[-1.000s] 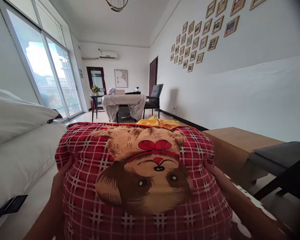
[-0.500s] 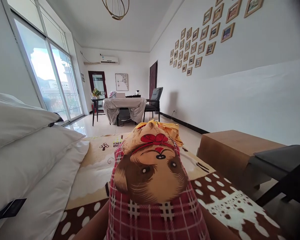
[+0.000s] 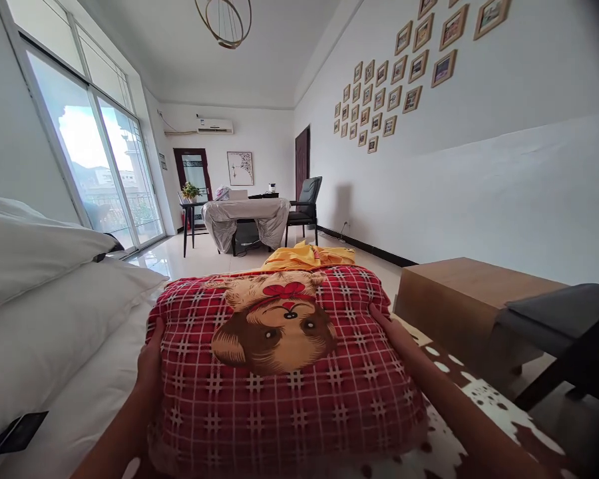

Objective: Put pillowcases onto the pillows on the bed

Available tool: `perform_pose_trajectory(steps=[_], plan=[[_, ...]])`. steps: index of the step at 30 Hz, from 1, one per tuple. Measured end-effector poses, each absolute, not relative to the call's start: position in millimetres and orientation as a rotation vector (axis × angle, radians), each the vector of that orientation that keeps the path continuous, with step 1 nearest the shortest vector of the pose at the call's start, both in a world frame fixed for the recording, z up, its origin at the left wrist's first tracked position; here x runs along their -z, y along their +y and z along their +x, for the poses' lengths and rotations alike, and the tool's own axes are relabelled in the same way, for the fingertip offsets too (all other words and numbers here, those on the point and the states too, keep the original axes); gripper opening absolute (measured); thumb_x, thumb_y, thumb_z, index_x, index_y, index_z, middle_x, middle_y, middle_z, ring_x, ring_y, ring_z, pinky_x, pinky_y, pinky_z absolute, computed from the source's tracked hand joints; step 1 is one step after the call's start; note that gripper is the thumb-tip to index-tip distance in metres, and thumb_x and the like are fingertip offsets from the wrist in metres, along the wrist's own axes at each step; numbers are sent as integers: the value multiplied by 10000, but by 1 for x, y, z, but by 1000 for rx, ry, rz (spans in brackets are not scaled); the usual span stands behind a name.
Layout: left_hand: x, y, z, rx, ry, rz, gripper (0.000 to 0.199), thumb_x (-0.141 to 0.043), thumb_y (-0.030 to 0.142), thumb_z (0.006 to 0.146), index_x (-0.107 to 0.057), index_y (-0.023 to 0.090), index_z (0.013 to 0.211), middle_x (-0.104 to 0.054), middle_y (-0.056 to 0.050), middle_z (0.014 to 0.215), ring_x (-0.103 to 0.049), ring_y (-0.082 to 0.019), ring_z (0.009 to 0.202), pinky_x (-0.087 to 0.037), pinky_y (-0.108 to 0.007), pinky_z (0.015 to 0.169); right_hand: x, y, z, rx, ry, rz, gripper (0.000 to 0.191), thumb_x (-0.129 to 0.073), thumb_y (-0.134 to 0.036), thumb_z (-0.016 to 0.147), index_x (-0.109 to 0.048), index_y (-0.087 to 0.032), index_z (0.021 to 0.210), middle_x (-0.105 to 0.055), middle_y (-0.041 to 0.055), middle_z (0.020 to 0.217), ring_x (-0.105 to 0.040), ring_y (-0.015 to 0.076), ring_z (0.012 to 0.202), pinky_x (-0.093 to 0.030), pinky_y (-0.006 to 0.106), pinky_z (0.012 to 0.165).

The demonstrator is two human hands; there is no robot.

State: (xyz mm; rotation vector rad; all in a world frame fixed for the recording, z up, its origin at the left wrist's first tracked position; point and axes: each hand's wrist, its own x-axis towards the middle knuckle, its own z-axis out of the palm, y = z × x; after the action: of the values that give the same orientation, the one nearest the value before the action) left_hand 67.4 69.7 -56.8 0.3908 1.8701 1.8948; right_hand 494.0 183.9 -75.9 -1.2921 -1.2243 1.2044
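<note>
A red plaid pillow (image 3: pixel 284 386) with a cartoon dog face printed on it lies flat in front of me on the bed. My left hand (image 3: pixel 152 362) presses against its left edge and my right hand (image 3: pixel 397 336) grips its right edge. The pillow hides most of my fingers. Beyond it lies a yellow cloth (image 3: pixel 309 255). Under it shows a brown bedcover with white dots (image 3: pixel 459 412).
White pillows (image 3: pixel 34 293) are stacked at my left. A wooden bedside cabinet (image 3: pixel 464 306) and a dark chair (image 3: pixel 569 339) stand at the right. Far ahead are a covered table (image 3: pixel 244 213), an office chair (image 3: pixel 304 203) and glass sliding doors (image 3: pixel 100 166).
The pillow went from wide and close, to squeezed narrow and upright, to lying flat and wide on the bed now. Both hands have spread back to its sides.
</note>
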Motion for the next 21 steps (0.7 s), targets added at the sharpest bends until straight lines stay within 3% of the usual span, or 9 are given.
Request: perform_pose_trajectory(steps=[2, 5, 8, 12, 16, 21], plan=[[52, 68, 65, -1855, 1970, 305, 704, -546, 628, 787, -587, 68, 1211, -677, -164, 1084, -632, -299, 1014, -523, -389, 891, 74, 185, 497, -1237, -1148, -1232, 478, -640, -578, 736, -688, -166, 974, -729, 110, 908, -695, 274, 825, -565, 369, 770], [45, 66, 63, -1878, 2032, 320, 740, -505, 644, 795, -551, 61, 1250, -660, -176, 1119, -638, -302, 989, -539, -387, 822, 78, 192, 505, -989, -1191, -1198, 517, -623, -618, 701, -677, -177, 965, -728, 110, 883, -677, 296, 855, -544, 380, 780], [55, 62, 62, -1859, 1980, 491, 678, -519, 653, 766, -615, 86, 1125, -704, -140, 967, -656, -283, 853, -543, -348, 686, 97, 196, 521, -737, -1198, -1229, 513, -584, -643, 642, -661, -198, 884, -723, 107, 848, -660, 320, 859, -532, 399, 749], [100, 50, 64, -1720, 1837, 702, 575, -666, 643, 611, -672, 134, 877, -709, -83, 712, -650, -279, 706, -511, -312, 555, 137, 186, 534, -644, -1209, -1311, 425, -578, -609, 584, -632, -229, 765, -711, 98, 797, -648, 331, 817, -526, 419, 710], [131, 40, 68, -1633, 1614, 758, 565, -725, 647, 545, -670, 164, 833, -711, -72, 676, -676, -299, 747, -537, -317, 588, 158, 171, 532, -721, -1277, -1353, 402, -588, -589, 582, -669, -233, 749, -699, 98, 730, -641, 344, 774, -523, 446, 711], [122, 35, 58, -1557, 1651, 758, 538, -692, 638, 628, -672, 166, 886, -735, -124, 821, -681, -317, 882, -558, -334, 710, 149, 159, 544, -923, -1363, -1234, 416, -669, -562, 599, -706, -225, 839, -711, 114, 956, -639, 357, 930, -516, 453, 832]])
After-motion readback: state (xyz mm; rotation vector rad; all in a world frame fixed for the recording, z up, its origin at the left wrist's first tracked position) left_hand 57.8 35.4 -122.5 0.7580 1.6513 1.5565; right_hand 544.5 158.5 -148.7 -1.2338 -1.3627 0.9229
